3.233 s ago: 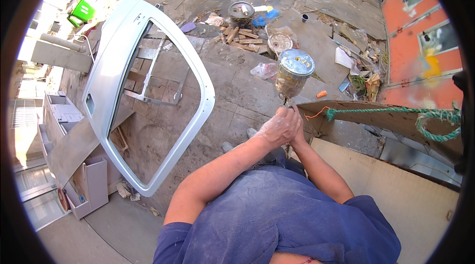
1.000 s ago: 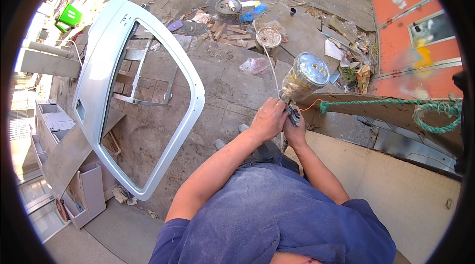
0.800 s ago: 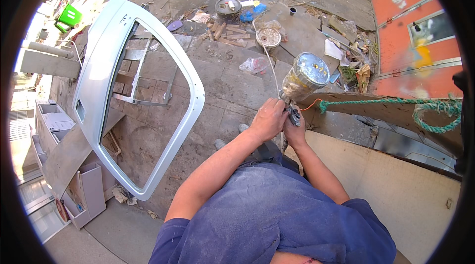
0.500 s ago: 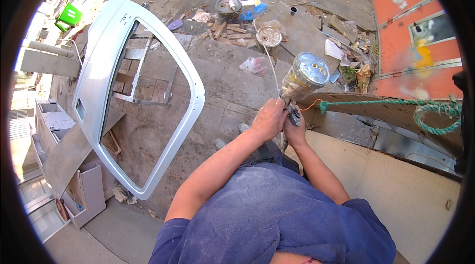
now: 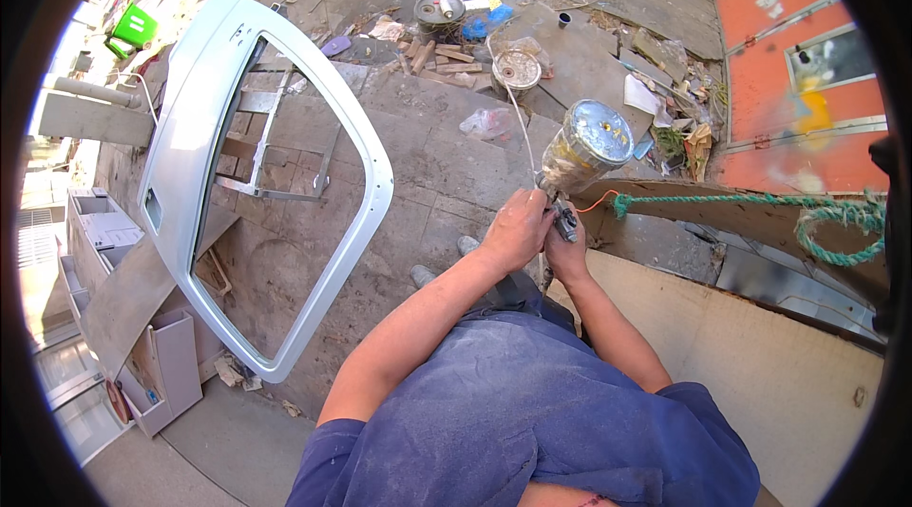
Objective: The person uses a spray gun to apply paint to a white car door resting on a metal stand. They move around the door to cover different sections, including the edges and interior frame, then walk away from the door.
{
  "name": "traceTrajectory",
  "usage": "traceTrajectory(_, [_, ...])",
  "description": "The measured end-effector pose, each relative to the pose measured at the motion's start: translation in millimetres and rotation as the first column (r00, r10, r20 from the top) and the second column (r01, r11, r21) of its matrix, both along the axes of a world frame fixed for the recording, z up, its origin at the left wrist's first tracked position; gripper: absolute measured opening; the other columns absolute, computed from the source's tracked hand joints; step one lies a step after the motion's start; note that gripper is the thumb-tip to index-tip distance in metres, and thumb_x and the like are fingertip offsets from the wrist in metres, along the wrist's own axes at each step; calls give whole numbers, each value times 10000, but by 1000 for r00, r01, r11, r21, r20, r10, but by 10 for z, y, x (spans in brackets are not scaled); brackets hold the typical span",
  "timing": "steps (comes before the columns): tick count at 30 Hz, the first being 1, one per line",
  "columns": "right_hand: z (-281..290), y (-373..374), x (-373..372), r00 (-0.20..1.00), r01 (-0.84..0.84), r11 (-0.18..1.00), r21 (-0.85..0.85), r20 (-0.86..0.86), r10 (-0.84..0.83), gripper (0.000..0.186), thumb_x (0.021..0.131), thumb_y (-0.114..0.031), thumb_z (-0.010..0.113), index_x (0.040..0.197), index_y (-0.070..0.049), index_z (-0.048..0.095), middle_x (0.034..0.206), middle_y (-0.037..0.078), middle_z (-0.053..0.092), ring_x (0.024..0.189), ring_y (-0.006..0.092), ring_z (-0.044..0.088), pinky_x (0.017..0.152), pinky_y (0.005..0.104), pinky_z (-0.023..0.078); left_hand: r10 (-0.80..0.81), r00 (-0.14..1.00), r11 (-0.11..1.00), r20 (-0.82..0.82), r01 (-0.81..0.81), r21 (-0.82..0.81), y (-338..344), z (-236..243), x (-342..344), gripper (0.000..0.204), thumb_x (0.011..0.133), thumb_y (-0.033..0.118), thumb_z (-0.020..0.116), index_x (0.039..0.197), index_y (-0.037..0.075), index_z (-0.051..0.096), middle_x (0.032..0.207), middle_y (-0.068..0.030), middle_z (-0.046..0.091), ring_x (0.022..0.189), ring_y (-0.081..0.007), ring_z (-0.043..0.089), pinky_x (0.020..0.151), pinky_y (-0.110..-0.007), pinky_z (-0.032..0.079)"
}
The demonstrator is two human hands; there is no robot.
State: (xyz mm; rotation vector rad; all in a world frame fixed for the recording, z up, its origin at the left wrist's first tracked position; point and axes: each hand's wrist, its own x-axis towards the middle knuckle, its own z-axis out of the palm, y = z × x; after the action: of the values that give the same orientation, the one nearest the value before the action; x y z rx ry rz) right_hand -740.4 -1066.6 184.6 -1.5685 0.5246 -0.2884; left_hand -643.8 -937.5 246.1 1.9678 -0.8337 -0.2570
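In front of my waist I hold a paint spray gun [image 5: 567,224] with a paint-smeared cup [image 5: 591,141] on top. The cup has a silvery lid and leans to the upper right. My left hand [image 5: 518,229] is closed at the gun's body, its fingertips pinched near the base of the cup. My right hand [image 5: 567,255] is wrapped around the gun from the right; its fingers are partly hidden. A pale hose [image 5: 522,117] runs behind the left hand. To the left stands a light silver-blue vehicle door [image 5: 370,174] with an open window frame, apart from both hands.
Beyond the gun are a dirty white bucket [image 5: 518,70], a metal drum [image 5: 438,9], wood scraps [image 5: 446,65] and rubbish. A green rope [image 5: 722,196] stretches along a board at right. A pale panel [image 5: 741,345] lies beside my right arm. An orange door [image 5: 807,70] stands farther right.
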Motion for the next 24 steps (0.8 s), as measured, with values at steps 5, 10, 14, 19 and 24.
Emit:
traceTrajectory(5, [-70,48,44,999,18,1000,9,-48,-17,176,1094,-108,690,1263,-62,669,890,-24,672,737,55,602,617,261,491,78,997,996,3,-78,51,158,36,-34,268,1006,166,756,1167,8,612,1079,-220,687,1076,-440,654,909,-528,545])
traceTrajectory(10, [-97,97,88,970,-72,989,126,-221,99,179,1094,-180,717,1230,-65,707,838,-14,696,613,56,586,536,266,472,260,958,943,-120,-225,244,1027,-457,-232,234,1025,212,738,1086,5,646,1054,-216,713,1061,-428,681,917,-514,554])
traceTrajectory(14, [-228,210,211,924,-171,947,272,-288,250,179,1072,-189,754,1187,-53,738,919,13,757,600,60,593,524,268,484,511,838,784,-193,-361,505,2138,-1026,-889,250,1040,250,700,1037,3,659,1023,-261,734,1016,-473,709,886,-542,561])
traceTrajectory(19, [-325,441,479,844,-344,893,290,-321,429,171,1062,-200,775,1137,-47,762,939,19,766,596,76,600,518,277,488,857,457,439,-239,-403,803,3259,-1332,-2173,348,1048,355,687,1093,10,703,1120,-302,763,1105,-508,724,950,-587,561])
traceTrajectory(24, [-291,750,821,792,-438,865,243,-352,500,245,1077,-293,754,1025,-54,758,727,-6,652,558,78,576,495,278,451,972,154,221,-176,-368,903,3500,-1314,-3347,400,1041,387,673,1107,-4,729,1106,-313,768,1115,-503,729,968,-568,562])
